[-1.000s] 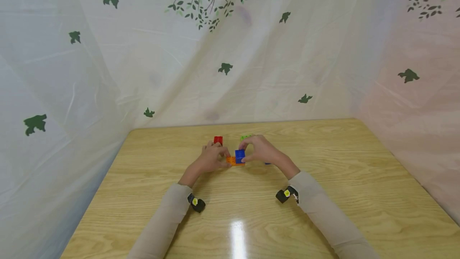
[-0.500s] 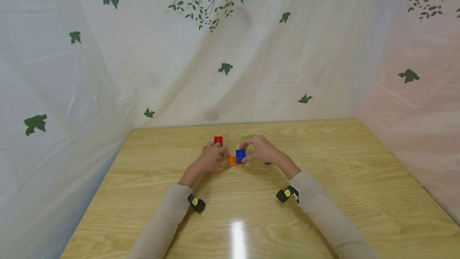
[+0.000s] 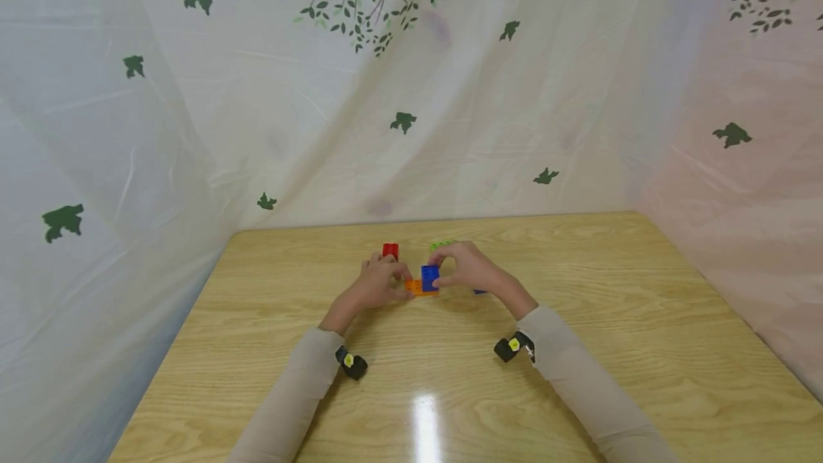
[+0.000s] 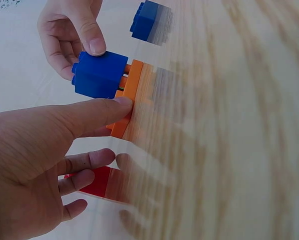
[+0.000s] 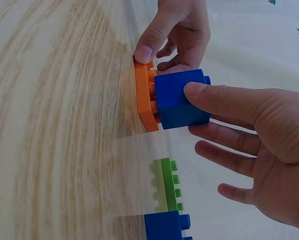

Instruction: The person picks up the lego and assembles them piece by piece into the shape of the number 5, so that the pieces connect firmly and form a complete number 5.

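My left hand pinches one end of a flat orange toy building plate between thumb and fingers, low at the tabletop. A blue building brick is held by my right hand, thumb on one side and fingers on the other. It sits over the orange plate's end nearer the right hand. In both wrist views, orange studs show in a narrow gap between brick and plate. Just beyond the left fingers stands a red brick.
Behind the right hand lies a thin green studded plate. A second blue brick rests by the right hand, mostly hidden in the head view. The wooden table ends at a pale fabric backdrop with leaf and bird prints.
The blue brick has risen very slightly over the orange plate in the right hand's grip. The left hand and the plate look unmoved.
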`<state>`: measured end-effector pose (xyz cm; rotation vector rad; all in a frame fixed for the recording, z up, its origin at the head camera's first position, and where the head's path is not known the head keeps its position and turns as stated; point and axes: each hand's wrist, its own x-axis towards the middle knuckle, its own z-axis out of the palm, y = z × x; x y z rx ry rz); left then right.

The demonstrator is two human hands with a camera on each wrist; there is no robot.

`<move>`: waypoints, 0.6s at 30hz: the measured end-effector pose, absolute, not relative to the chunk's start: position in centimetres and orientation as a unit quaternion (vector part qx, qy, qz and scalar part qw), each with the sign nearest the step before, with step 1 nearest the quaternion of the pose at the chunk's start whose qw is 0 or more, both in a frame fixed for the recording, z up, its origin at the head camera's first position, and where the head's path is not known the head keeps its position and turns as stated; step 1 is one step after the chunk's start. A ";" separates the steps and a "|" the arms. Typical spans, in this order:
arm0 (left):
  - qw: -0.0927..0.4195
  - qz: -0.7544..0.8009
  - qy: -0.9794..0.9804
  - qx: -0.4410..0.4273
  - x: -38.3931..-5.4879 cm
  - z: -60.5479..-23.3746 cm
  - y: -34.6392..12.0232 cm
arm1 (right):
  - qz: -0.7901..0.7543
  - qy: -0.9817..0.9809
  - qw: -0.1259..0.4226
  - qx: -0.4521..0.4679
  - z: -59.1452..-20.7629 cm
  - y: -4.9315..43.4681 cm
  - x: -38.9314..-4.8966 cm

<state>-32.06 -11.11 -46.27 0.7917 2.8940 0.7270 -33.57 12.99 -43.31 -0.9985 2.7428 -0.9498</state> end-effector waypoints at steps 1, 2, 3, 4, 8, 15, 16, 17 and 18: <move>0.027 0.237 0.937 0.256 -32.0 -46.3 -11.1 | -0.309 0.893 0.036 -0.325 -43.3 13.0 -33.6; 0.027 0.237 0.937 0.256 -32.0 -46.2 -11.1 | -0.308 0.893 0.035 -0.326 -43.3 13.0 -33.6; 0.027 0.238 0.936 0.257 -32.1 -46.2 -11.1 | -0.308 0.893 0.035 -0.326 -43.4 13.0 -33.6; 0.027 0.238 0.936 0.257 -32.1 -46.2 -11.1 | -0.309 0.893 0.035 -0.326 -43.4 13.0 -33.6; 0.029 0.238 0.937 0.256 -32.1 -46.3 -11.1 | -0.313 0.892 0.041 -0.323 -43.4 13.1 -33.6; 0.032 0.240 0.936 0.257 -32.1 -46.3 -11.1 | -0.320 0.892 0.051 -0.315 -43.4 13.3 -33.6; 0.032 0.240 0.936 0.257 -32.1 -46.3 -11.0 | -0.320 0.892 0.052 -0.314 -43.4 13.3 -33.6; 0.032 0.240 0.936 0.257 -32.1 -46.2 -11.0 | -0.321 0.893 0.053 -0.313 -43.4 13.3 -33.6; 0.032 0.240 0.936 0.257 -32.1 -46.2 -11.0 | -0.321 0.893 0.055 -0.312 -43.4 13.3 -33.6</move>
